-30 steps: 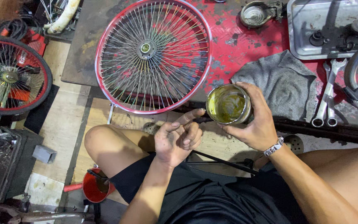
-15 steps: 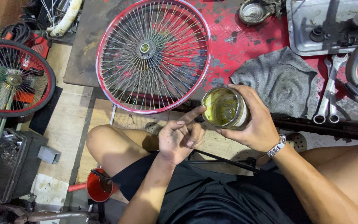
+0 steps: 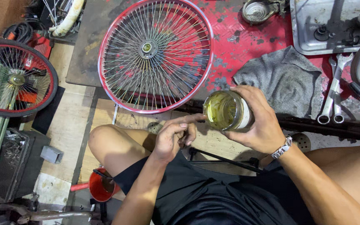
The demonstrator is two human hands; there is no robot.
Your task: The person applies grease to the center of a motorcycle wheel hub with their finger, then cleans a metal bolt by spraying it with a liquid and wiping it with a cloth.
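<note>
My right hand (image 3: 257,118) grips an open glass jar (image 3: 226,111) smeared inside with yellowish grease, tilted toward my left. My left hand (image 3: 176,136) is just left of the jar, its index finger stretched out with the tip at the jar's rim and the other fingers curled; it holds nothing I can see. Beyond both hands a red-rimmed spoked bicycle wheel (image 3: 155,54) lies flat on the red work surface (image 3: 251,41). A metal bracelet is on my right wrist.
A grey rag (image 3: 286,81) lies right of the wheel, with two wrenches (image 3: 334,93) beyond it. A metal tray (image 3: 330,25) of parts sits top right. A second wheel with tyre (image 3: 15,79) is at far left. A red funnel (image 3: 98,187) stands below my knee.
The jar has tilted further toward my left hand. My left index finger has straightened and reached to the jar's rim.
</note>
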